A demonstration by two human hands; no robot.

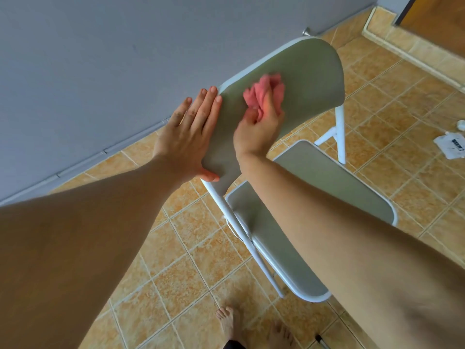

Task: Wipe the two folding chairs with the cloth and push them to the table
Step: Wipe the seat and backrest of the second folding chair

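The right hand [256, 129] squeezes the pink cloth [264, 93] on the chair back [309, 79], the left hand [186, 137] lies flat on its edge, and the print on the floor packet [450, 146] is too small to read.

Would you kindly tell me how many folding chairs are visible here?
1. The folding chair stands on the tiled floor beside the grey wall. A second may be outside the view.
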